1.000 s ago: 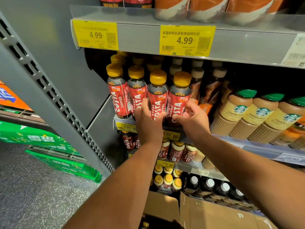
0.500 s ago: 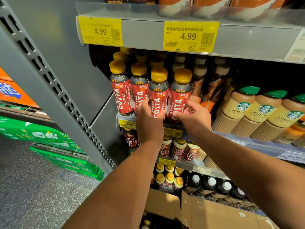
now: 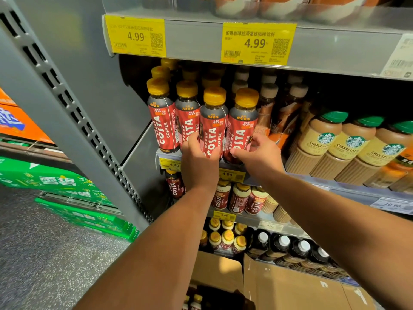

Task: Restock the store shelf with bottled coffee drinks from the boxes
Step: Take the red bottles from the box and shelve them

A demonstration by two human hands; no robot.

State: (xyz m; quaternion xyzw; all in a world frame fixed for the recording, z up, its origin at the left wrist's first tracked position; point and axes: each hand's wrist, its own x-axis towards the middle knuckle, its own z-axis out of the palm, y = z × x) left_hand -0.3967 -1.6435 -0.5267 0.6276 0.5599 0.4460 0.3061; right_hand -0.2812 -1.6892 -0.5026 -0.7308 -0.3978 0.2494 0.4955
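Red-labelled Costa coffee bottles with gold caps stand in rows at the left end of the middle shelf (image 3: 348, 186). My left hand (image 3: 199, 159) grips the base of the third front bottle (image 3: 213, 121), thumb and fingers curled round it. My right hand (image 3: 259, 155) holds the fourth front bottle (image 3: 242, 126) low down, fingers behind it and thumb in front. Both bottles stand upright at the shelf's front edge. An open cardboard box (image 3: 219, 271) with more gold-capped bottles (image 3: 194, 302) sits below on the floor.
Brown latte bottles (image 3: 288, 113) and green-capped Starbucks bottles (image 3: 321, 139) fill the shelf to the right. The upper shelf rail (image 3: 196, 39) with yellow price tags hangs close above the caps. Lower shelves hold more bottles. Green drink cases (image 3: 55, 182) are stacked left of the grey upright (image 3: 67, 104).
Both hands stay on the same two front bottles. The view has drifted slightly, and the fourth bottle now stands a little more upright beside the third.
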